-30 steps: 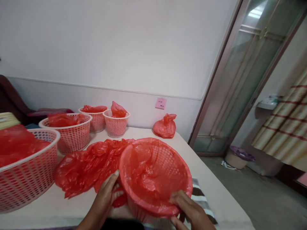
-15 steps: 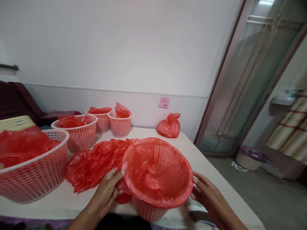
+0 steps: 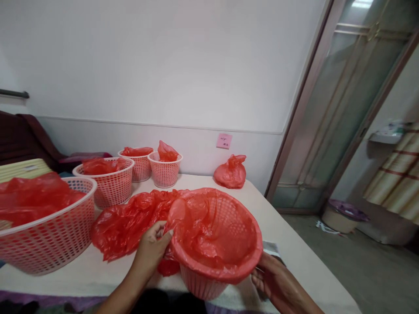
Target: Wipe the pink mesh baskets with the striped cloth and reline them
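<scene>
Pinching a red bag (image 3: 212, 248) at the rim of a pink basket (image 3: 203, 282)

In the head view, two bare hands flank the basket, which stands at bottom centre over the near part of a white surface (image 3: 314, 270), its open mouth facing up and toward the camera. Whether its base rests on the surface cannot be told. The red bag lines the inside in loose wrinkles and folds over the rim. At the basket's 9 o'clock, the left hand (image 3: 152, 246) holds the bag's edge against the rim between thumb and fingers. At 4 o'clock, the right hand (image 3: 273, 272) is curled just under the rim, its fingers partly hidden; whether it grips basket or bag cannot be told. A striped cloth (image 3: 271, 247) shows beside it.

Reading outward from the basket, a rumpled heap of red plastic (image 3: 131, 224) lies near 9 o'clock, reaching the rim. Beyond it, also at 9, is a large perforated basket (image 3: 55, 237) with red plastic inside. A medium basket (image 3: 113, 189) sits toward 10 o'clock; a third basket (image 3: 141, 169) and a small basket (image 3: 165, 173), just beside each other, stand between 10 and 11, each with red plastic in it. A knotted red bag (image 3: 231, 173) rests just past 12 o'clock, below a pink note (image 3: 224, 141) on the white wall (image 3: 163, 65). A glass door (image 3: 330, 131) rises at 2 o'clock, and a beige bin (image 3: 338, 222) with a purple liner (image 3: 348, 209) occupies the floor (image 3: 356, 266) at 3.
</scene>
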### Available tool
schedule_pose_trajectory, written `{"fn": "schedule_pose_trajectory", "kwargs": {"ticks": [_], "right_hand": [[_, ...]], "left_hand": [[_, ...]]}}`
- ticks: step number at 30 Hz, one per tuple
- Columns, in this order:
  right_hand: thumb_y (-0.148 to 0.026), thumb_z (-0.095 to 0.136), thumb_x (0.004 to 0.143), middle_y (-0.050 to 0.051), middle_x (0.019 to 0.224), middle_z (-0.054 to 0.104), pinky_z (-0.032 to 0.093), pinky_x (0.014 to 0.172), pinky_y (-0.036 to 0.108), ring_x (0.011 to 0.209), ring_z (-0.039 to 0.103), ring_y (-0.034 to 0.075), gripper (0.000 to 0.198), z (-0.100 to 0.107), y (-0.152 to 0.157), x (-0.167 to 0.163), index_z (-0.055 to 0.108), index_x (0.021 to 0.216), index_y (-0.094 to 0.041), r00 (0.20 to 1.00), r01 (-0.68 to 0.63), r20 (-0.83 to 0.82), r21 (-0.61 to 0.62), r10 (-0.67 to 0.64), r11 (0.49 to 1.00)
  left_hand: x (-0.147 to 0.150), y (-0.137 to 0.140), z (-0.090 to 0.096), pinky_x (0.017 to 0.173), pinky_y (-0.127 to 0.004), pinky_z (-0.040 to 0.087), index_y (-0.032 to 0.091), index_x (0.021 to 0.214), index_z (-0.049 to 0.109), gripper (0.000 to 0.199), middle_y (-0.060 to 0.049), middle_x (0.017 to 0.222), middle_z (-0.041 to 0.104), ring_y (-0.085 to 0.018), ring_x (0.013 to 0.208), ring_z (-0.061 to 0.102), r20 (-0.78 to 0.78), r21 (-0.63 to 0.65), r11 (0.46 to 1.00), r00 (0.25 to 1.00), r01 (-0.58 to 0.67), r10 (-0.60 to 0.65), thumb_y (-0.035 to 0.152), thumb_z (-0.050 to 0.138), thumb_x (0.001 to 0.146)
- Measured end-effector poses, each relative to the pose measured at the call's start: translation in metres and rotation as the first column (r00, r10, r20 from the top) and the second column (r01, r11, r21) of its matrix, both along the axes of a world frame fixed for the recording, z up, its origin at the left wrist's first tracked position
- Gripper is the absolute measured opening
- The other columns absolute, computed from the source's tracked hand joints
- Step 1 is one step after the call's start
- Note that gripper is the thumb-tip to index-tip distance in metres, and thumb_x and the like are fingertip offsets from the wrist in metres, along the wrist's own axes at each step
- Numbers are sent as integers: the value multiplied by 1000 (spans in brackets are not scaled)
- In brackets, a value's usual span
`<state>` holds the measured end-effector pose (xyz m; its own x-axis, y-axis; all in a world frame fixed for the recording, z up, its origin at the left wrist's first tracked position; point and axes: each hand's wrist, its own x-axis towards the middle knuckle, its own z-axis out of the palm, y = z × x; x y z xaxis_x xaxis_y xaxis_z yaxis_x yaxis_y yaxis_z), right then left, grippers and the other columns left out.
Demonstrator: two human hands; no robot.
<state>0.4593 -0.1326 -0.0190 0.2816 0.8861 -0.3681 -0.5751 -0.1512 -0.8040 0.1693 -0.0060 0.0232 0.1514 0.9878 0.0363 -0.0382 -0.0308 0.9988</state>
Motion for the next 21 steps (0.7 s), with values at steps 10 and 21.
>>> {"fn": "schedule_pose_trajectory", "kwargs": {"ticks": [10,21], "right_hand": [[-28,80,70,-1,71,69,50,54,16,62,65,8,21,10,-4,4,65,83,-19,999,9,32,-2,-9,1000],[-25,80,69,-3,60,63,48,51,14,51,58,6,20,21,-6,2,64,79,-16,1000,-3,3,-1,3,1000]], "left_hand": [[-2,-12,6,51,-22,41,20,79,60,17,5,63,52,-11,53,50,-254,208,974,967,89,-34,37,60,80],[16,-24,22,39,-18,41,20,81,53,35,7,47,57,-11,38,56,96,-77,992,991,105,-97,48,70,69]]}}
